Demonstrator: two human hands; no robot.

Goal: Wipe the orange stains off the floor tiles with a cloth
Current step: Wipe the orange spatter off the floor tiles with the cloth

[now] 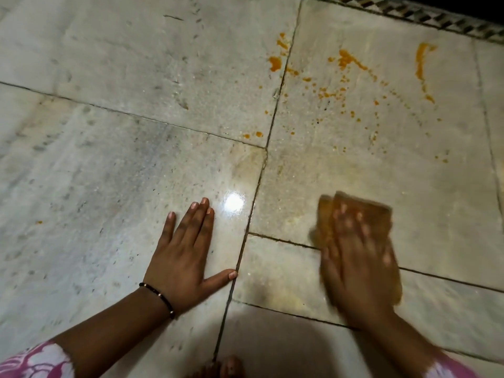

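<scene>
Toes (231,366) are peeking in at the bottom edge as a person is crouching over pale floor tiles (109,165). Orange stains (346,61) are lying splattered across the upper right of the frame, well apart from both hands. At lower right, the right hand (357,257), blurred, is pressing flat with fingers extended on an orange-soaked cloth (354,214). At lower centre, the left hand (182,257) is resting palm down, fingers straight and thumb spread wide, a beaded bracelet (159,297) circling its wrist.
</scene>
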